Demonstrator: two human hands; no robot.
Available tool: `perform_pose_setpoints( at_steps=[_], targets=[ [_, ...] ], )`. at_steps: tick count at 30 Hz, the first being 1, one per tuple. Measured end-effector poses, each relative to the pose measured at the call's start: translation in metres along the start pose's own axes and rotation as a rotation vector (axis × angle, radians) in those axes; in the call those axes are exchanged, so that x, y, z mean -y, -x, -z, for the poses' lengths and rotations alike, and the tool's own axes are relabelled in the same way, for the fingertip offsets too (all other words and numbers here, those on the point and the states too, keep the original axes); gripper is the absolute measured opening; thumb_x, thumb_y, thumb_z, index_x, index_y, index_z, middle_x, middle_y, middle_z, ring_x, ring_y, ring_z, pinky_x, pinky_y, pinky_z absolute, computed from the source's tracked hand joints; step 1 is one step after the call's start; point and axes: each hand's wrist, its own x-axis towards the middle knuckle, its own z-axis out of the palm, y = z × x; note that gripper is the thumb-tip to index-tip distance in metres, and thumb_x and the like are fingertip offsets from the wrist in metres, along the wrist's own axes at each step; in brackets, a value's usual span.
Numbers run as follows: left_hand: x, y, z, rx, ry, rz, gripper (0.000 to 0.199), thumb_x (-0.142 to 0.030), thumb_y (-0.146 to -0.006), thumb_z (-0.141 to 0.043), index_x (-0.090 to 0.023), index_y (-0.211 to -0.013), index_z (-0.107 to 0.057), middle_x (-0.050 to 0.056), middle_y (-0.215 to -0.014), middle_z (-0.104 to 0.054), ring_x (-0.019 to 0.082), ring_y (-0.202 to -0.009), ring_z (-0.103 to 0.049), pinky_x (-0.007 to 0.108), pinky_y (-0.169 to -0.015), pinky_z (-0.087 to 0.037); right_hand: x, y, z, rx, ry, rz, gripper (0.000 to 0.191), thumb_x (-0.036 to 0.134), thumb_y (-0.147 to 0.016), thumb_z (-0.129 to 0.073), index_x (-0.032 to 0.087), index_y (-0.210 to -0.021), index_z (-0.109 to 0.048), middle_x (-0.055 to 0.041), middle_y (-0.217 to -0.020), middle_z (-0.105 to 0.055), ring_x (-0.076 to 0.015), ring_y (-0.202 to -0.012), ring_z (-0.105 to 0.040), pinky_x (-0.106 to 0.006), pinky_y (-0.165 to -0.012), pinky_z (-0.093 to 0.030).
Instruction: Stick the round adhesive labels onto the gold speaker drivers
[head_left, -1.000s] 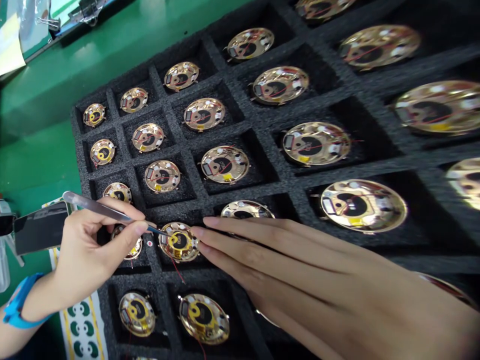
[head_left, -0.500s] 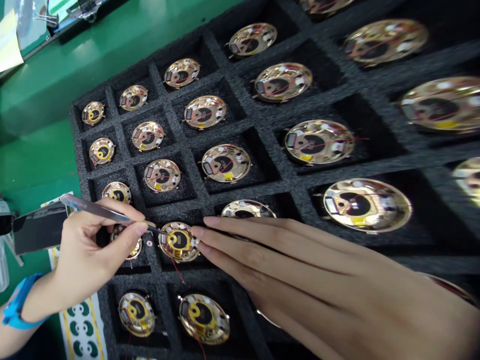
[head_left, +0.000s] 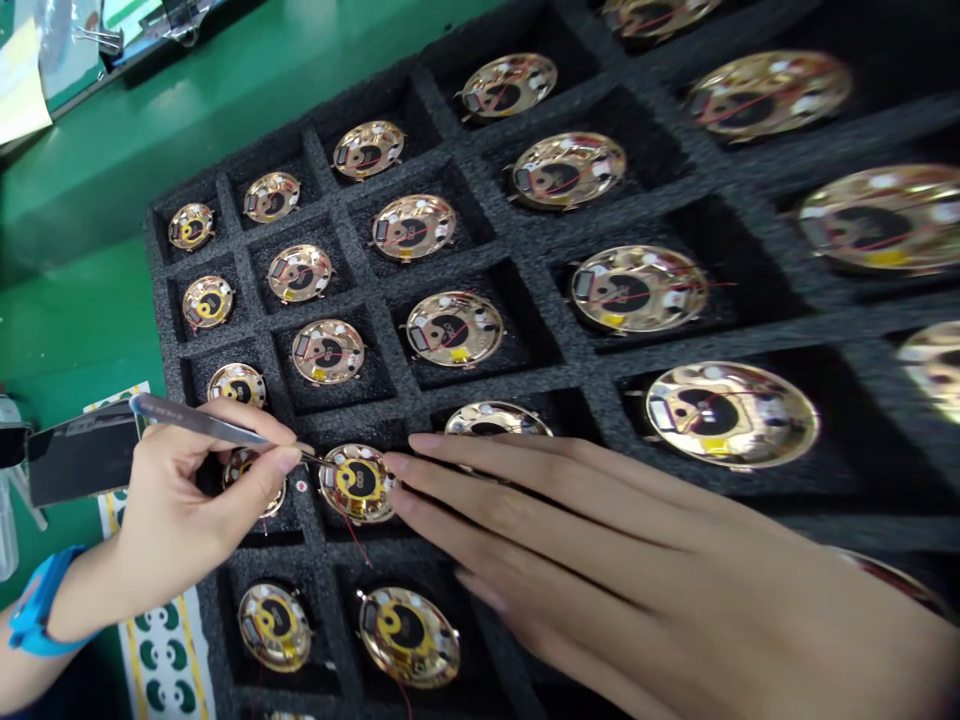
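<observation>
My left hand [head_left: 210, 490], with a blue band at the wrist, pinches a pair of metal tweezers [head_left: 199, 420]. Their tip reaches the left part of a round gold watch case [head_left: 361, 482], which carries a yellow sheet and a black disc. A thin red wire hangs from its lower edge. From the right, my right hand [head_left: 600, 540] lies open, fingers outstretched and close together, the fingertips at the right rim of that same case. Under the right hand, another gold case [head_left: 499, 418] is partly covered. Whether the tweezers grip anything is too small to tell.
A black foam tray [head_left: 442, 400] holds several gold cases in square compartments. A dark flat screen-like piece [head_left: 82, 455] lies left of the tray. Beneath the left arm is a sheet of dark green stickers [head_left: 166, 655]. Green table surface [head_left: 82, 270] shows at the upper left.
The two hands keep nearly the same place. The tweezers have tilted or shifted very slightly, and a lower right-hand finger now shows apart from the others. The whole view has shifted slightly.
</observation>
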Motion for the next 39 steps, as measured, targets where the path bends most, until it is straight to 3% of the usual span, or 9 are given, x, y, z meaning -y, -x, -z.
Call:
perform_pose_setpoints(
  at_steps=[6,9,15,22,29,39],
  targets=[
    [0.001,0.001,0.0,-0.01,-0.003,-0.029,0.009,-0.009,-0.078,-0.068,-0.017,-0.073,-0.069,0.0,-0.07,-0.073,0.01,-0.063,-0.067,0.019,-0.06,-0.052,-0.002,-0.019,0.007,-0.004,0.019,0.01,0.042,0.024,-0.105,-0.028,0.017,-0.113,-0.068,-0.0039,-0.109,-0.075,-0.0247,-0.107,-0.061,-0.041,-0.094,-0.041],
    [0.001,0.0,0.0,0.006,-0.005,-0.046,0.01,-0.009,-0.079,-0.067,-0.017,-0.073,-0.069,0.0,-0.07,-0.073,0.011,-0.063,-0.067,0.019,-0.061,-0.053,-0.001,-0.021,0.008,0.018,0.013,0.026,0.043,0.025,-0.106,-0.026,0.016,-0.116,-0.067,-0.0042,-0.114,-0.074,-0.0252,-0.11,-0.06,-0.043,-0.096,-0.039],
    [0.004,0.0,0.0,0.032,0.003,-0.047,0.006,-0.013,-0.081,-0.067,-0.016,-0.076,-0.068,0.001,-0.062,-0.069,0.012,-0.055,-0.064,0.02,-0.049,-0.047,0.004,-0.017,0.004,0.063,0.064,0.07,0.045,0.024,-0.107,-0.022,0.012,-0.121,-0.063,-0.0013,-0.126,-0.07,-0.0226,-0.118,-0.054,-0.044,-0.098,-0.037],
    [0.006,0.0,0.0,0.037,0.031,-0.065,0.007,-0.013,-0.081,-0.066,-0.016,-0.075,-0.068,0.001,-0.066,-0.069,0.011,-0.057,-0.062,0.021,-0.052,-0.048,0.005,-0.022,0.003,0.063,0.048,0.052,0.051,0.031,-0.108,-0.019,0.011,-0.119,-0.064,-0.0002,-0.118,-0.073,-0.0213,-0.106,-0.057,-0.042,-0.096,-0.037],
    [0.002,-0.002,0.005,-0.145,0.187,0.053,0.01,-0.017,-0.076,-0.07,-0.018,-0.068,-0.066,-0.002,-0.058,-0.061,0.009,-0.048,-0.053,0.021,-0.044,-0.039,0.006,-0.026,0.002,0.071,0.084,0.069,0.05,0.028,-0.108,-0.018,0.01,-0.124,-0.062,-0.0014,-0.123,-0.071,-0.0231,-0.109,-0.057,-0.044,-0.095,-0.036],
    [0.012,0.0,0.003,-0.143,0.327,0.098,0.011,-0.027,-0.077,-0.075,-0.019,-0.076,-0.068,-0.002,-0.06,-0.061,0.01,-0.052,-0.053,0.022,-0.049,-0.041,0.003,-0.026,0.006,0.072,0.151,0.174,0.048,0.023,-0.106,-0.017,0.009,-0.129,-0.057,-0.0064,-0.126,-0.069,-0.0247,-0.115,-0.058,-0.046,-0.096,-0.037]
  ],
)
